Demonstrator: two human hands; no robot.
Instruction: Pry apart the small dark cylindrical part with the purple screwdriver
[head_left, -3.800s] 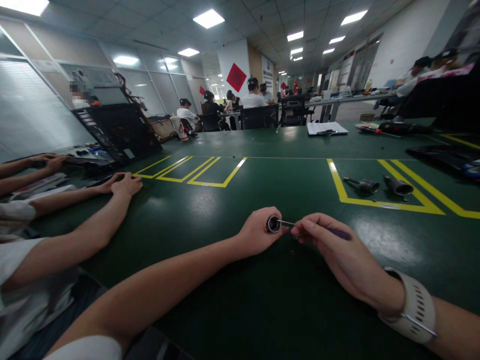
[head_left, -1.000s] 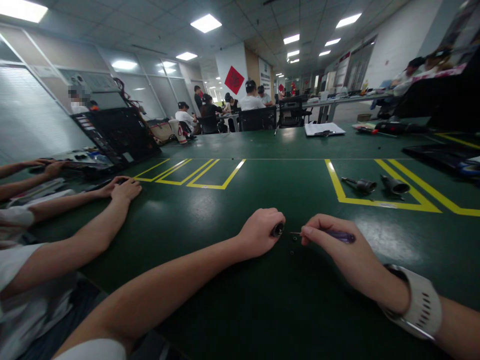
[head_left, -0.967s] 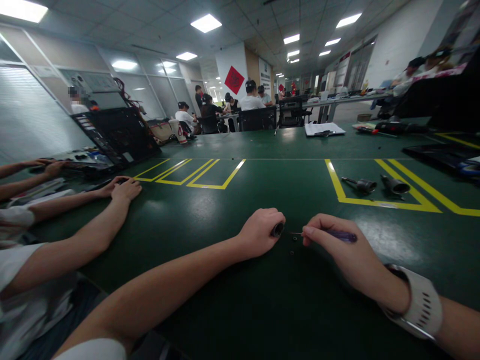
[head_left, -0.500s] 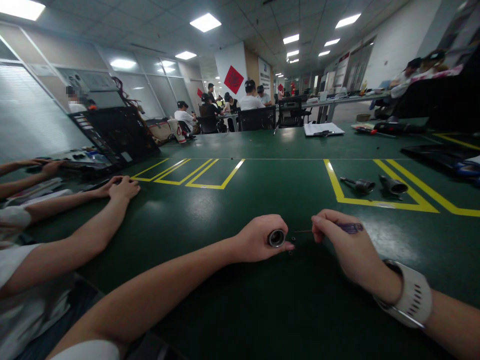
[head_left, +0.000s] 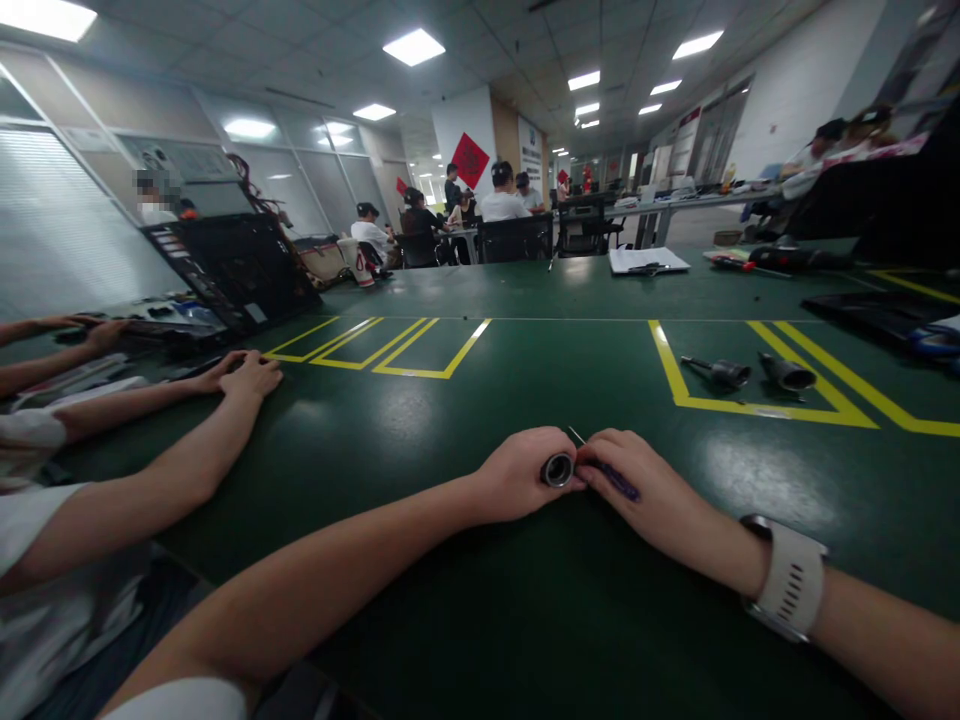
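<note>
Wrapped in the fingers of my left hand [head_left: 517, 475] is a dark metal cylinder [head_left: 558, 469], its round open end facing me. My right hand [head_left: 637, 480] is closed on a thin screwdriver [head_left: 619, 481] with a purple handle, whose shaft points up and to the left. The fingertips of both hands meet just right of the cylinder. Two metal tool parts lie inside a yellow tape outline farther right, one with a narrow shaft [head_left: 724, 373] and one cup-shaped [head_left: 787, 372].
Other people's hands [head_left: 251, 372] rest on the green table [head_left: 390, 450] at the left. A black frame [head_left: 236, 270] stands behind them. Papers [head_left: 649, 260] with a dark object on top lie at the far edge. Red and black tools [head_left: 750, 262] lie far right.
My right hand has moved left to my left hand, and the screwdriver has turned in it. The small rings that lay between the hands are now hidden. My left hand has barely moved.
</note>
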